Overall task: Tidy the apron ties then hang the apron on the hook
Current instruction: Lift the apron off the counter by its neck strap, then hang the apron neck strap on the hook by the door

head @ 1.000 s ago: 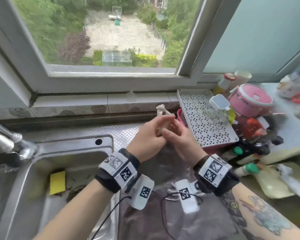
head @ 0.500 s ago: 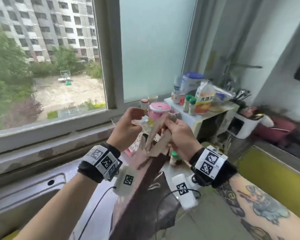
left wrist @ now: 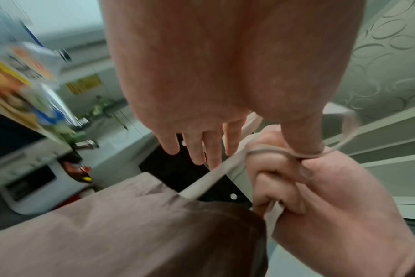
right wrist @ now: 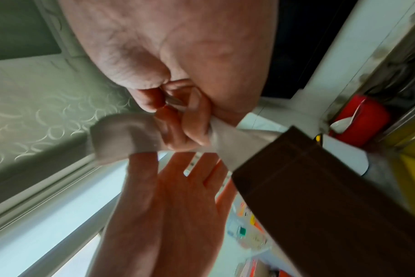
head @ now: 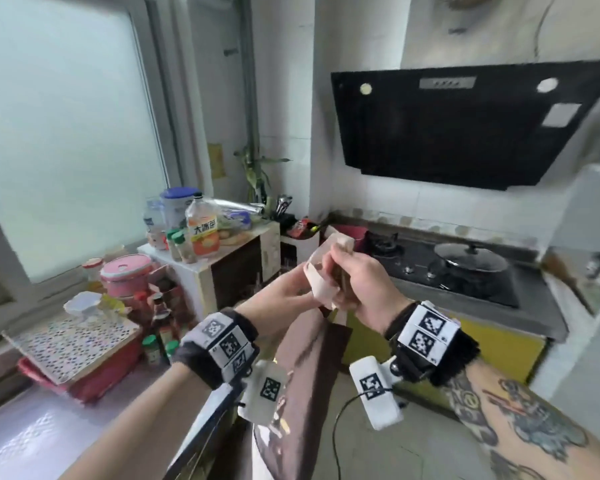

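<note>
The brown apron (head: 309,368) hangs below my two raised hands, in front of the stove. Its beige tie (head: 321,289) runs up from the cloth to form a loop between them. My right hand (head: 361,282) grips the gathered tie in curled fingers (right wrist: 178,116). My left hand (head: 284,289) lies beside it with straight fingers (left wrist: 194,148), and its thumb (left wrist: 306,138) touches the tie's loop (left wrist: 268,150). In the right wrist view the tie (right wrist: 121,135) leads to the apron's top corner (right wrist: 320,196). No hook is in view.
A black range hood (head: 465,123) hangs over a gas stove with a lidded pan (head: 471,261). A microwave (head: 236,268) stands at the left with bottles on top, beside a pink pot (head: 127,275) and a perforated tray (head: 73,341). Below the stove is a yellow cabinet front (head: 499,348).
The view has swung right from the sink and window to the stove. Both hands have lifted the apron off the counter, and my left hand's fingers have straightened.
</note>
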### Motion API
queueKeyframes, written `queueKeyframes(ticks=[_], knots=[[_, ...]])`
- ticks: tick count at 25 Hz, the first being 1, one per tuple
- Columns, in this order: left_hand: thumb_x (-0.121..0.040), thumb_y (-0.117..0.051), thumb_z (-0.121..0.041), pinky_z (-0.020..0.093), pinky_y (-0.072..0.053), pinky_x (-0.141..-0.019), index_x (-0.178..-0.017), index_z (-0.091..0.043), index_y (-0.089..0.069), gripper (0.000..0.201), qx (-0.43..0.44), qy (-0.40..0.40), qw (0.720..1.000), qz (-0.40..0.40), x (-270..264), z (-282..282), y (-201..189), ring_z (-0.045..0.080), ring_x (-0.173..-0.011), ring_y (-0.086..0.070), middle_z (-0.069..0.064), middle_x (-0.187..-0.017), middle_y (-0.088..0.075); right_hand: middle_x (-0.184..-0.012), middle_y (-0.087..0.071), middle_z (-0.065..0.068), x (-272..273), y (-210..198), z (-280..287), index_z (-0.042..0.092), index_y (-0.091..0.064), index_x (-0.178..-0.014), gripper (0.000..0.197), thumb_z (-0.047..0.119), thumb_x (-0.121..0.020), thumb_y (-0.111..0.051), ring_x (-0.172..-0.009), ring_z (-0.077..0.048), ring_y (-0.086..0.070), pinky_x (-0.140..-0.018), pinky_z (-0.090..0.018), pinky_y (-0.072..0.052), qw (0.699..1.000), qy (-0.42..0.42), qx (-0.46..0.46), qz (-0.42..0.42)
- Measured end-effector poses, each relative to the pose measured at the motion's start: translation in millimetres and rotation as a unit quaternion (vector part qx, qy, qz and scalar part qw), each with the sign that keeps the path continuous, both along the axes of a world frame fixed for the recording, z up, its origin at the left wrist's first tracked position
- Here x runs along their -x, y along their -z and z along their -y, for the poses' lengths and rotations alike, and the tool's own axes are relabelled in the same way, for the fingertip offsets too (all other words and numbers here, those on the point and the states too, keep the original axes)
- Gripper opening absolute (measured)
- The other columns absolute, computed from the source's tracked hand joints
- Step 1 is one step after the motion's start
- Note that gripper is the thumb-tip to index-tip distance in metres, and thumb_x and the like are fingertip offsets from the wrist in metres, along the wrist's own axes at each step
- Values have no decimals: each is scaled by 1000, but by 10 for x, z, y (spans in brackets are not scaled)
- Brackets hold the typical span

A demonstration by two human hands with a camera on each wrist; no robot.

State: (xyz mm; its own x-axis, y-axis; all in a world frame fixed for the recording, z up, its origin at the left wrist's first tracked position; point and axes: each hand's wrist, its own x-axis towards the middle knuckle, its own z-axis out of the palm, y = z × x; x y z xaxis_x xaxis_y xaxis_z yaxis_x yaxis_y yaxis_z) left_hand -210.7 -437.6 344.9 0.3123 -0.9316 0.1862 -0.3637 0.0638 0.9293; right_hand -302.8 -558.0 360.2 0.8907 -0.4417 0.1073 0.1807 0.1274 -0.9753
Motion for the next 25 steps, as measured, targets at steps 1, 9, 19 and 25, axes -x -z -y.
queueKeyframes(ticks=[1,9,19,25], knots=[[-85,-65,-16,25,-47,-98,-123,-12,-54,40,-6,19,1000,10,92,260,-22,7,-105,-60,3,-115,-65,-49,-47,-3,137,7,197,14,-51,-62,41,37,-95,-42,-33,-12,-33,-31,-15,-18,1000,21,-10,4],[-86,-62,-30,19,-31,-40,-67,-16,-60,24,22,-2,1000,19,468,2229,3,8,-37,-34,-3,-47,-41,-51,-49,0,1237,62,1877,12,-51,-66,36,31,-97,-44,-29,-8,-31,-34,-18,-12,968,248,-39,18],[-88,-59,-33,19,-15,-39,-61,-22,-47,32,39,278,941,-188,1594,4585,-349,10,-40,-20,-8,-47,-29,-41,-33,7,2965,-423,3309,12,-60,-72,25,22,-93,-51,-32,-8,-26,-35,-19,-15,844,535,50,-13],[-86,-62,-25,20,-24,-41,-75,-12,-58,17,76,377,905,-184,3231,5395,-628,13,-39,-29,-1,-45,-39,-45,-31,4,4107,-685,3530,11,-58,-73,19,20,-89,-55,-36,-10,-24,-38,-22,-13,752,655,61,-42]])
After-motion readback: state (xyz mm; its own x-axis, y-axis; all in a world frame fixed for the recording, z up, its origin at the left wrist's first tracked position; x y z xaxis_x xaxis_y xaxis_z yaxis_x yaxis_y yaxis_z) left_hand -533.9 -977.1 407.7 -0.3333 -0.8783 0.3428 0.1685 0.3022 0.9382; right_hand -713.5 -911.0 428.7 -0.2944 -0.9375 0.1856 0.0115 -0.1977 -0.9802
